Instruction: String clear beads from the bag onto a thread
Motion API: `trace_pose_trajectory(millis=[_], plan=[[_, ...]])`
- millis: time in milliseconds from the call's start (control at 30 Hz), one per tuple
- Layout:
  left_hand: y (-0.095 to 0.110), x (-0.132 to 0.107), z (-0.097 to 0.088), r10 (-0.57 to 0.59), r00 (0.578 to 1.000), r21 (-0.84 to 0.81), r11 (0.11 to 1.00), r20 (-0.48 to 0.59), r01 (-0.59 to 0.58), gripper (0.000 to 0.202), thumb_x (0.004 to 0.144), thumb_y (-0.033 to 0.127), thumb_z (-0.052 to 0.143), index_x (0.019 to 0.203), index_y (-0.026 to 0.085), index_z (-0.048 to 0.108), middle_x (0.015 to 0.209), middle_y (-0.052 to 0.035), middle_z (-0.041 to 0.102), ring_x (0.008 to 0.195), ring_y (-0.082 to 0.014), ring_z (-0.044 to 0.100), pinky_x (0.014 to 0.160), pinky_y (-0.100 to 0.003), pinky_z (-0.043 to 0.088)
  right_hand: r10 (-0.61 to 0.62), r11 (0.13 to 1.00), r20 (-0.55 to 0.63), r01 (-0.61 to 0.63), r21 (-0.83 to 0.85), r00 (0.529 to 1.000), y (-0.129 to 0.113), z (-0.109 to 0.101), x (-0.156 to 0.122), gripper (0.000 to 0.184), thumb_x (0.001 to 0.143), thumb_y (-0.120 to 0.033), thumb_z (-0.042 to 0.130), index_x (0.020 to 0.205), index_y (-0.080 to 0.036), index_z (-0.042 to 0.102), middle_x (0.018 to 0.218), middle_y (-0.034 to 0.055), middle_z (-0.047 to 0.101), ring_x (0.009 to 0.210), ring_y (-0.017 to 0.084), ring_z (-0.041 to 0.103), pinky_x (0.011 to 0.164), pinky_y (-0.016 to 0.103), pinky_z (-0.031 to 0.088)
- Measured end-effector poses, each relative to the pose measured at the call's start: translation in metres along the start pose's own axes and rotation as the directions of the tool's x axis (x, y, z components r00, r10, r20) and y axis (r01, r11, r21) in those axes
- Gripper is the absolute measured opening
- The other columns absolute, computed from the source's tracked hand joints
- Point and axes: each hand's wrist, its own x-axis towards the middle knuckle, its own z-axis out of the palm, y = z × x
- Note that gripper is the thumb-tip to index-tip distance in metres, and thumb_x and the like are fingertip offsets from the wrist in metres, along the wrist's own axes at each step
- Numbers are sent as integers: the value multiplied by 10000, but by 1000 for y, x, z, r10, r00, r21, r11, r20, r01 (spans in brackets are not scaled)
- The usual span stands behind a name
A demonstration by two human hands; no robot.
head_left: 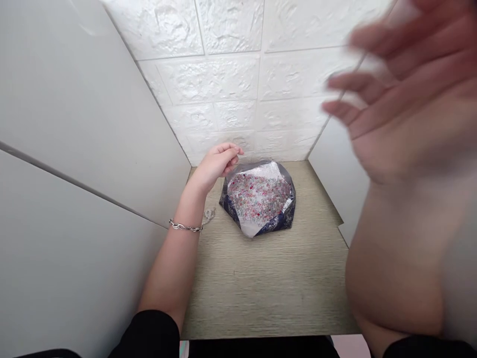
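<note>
My right hand (pixel 406 104) up close to cam, blurred, fingers spread, holding nothing. Left hand (pixel 216 164) w/ chain bracelet (pixel 185 227) on wrist, fingers loosely curled, empty, just beside far-left rim of foil tray (pixel 257 199). Tray full of small pink/white beads (pixel 259 196), mid tabletop (pixel 268 278), near white brick-pattern wall (pixel 223 74).

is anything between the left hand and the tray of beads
Nothing visible. The left hand hovers curled at the back left rim of the bead tray, with only bare table beside it. The right hand is raised close to the camera, blurred, well clear.
</note>
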Motion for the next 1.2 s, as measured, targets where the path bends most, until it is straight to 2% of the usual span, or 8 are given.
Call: trace_pose_trajectory(millis=[100, 200, 300, 400, 533, 633, 1000, 1200], plan=[[-3, -2, 0, -1, 1000, -44, 999, -8, 0, 100, 747, 225, 464, 755, 143, 521, 536, 61, 349, 378, -1, 265, 358, -153, 127, 101, 990, 245, -74, -118, 964, 15, 12, 8, 292, 789, -238, 431, 958, -112, 633, 861, 18, 659, 703, 89, 610, 650, 216, 448], [-8, -2, 2, -5, 1000, -96, 995, 9, 5, 93, 736, 222, 478, 753, 144, 525, 530, 63, 345, 368, 2, 261, 357, -151, 116, 361, 828, 582, 37, -560, 728, 47, 32, 5, 159, 728, -166, 540, 793, -177, 685, 812, 8, 681, 722, 118, 611, 671, 213, 465], [-16, -2, 7, -52, 997, -183, 981, 59, 62, 84, 735, 229, 480, 751, 155, 516, 523, 69, 324, 356, 3, 240, 352, -153, 91, 645, 556, 533, 142, -819, 547, 70, 51, -2, 205, 702, -123, 534, 804, -177, 704, 835, 41, 688, 759, 146, 614, 673, 208, 450], [-22, -1, 14, -97, 992, -206, 972, 79, 111, 92, 739, 238, 477, 743, 153, 513, 526, 70, 314, 350, 6, 231, 347, -157, 78, 772, 415, 447, 174, -893, 452, 78, 63, -9, 250, 707, -140, 538, 901, -151, 696, 902, 87, 677, 778, 175, 615, 627, 224, 437], [-27, 0, 22, -108, 989, -200, 972, 102, 126, 103, 746, 243, 473, 731, 149, 513, 522, 69, 324, 349, 6, 234, 345, -159, 89, 810, 368, 402, 164, -915, 426, 84, 67, -13, 282, 702, -152, 561, 957, -143, 680, 940, 94, 667, 778, 173, 615, 601, 216, 426], [-27, 0, 23, -110, 988, -191, 973, 107, 129, 101, 747, 244, 479, 734, 152, 519, 517, 69, 323, 350, 4, 238, 342, -159, 93, 796, 400, 439, 182, -898, 418, 90, 66, -14, 267, 703, -139, 559, 938, -136, 685, 925, 91, 669, 780, 167, 615, 619, 208, 427], [-23, 1, 14, -93, 993, -209, 972, 75, 107, 84, 739, 226, 471, 748, 156, 517, 527, 67, 318, 350, 4, 232, 340, -150, 87, 761, 416, 471, 222, -882, 446, 99, 67, -20, 244, 684, -114, 537, 873, -128, 691, 921, 102, 666, 787, 171, 612, 662, 217, 436], [-24, 1, 14, -85, 994, -195, 976, 70, 97, 94, 735, 232, 472, 751, 152, 520, 537, 65, 316, 359, 5, 234, 342, -145, 98, 799, 388, 458, 249, -888, 390, 86, 70, -18, 249, 683, -168, 573, 900, -109, 680, 900, 106, 665, 790, 185, 608, 657, 229, 438]])
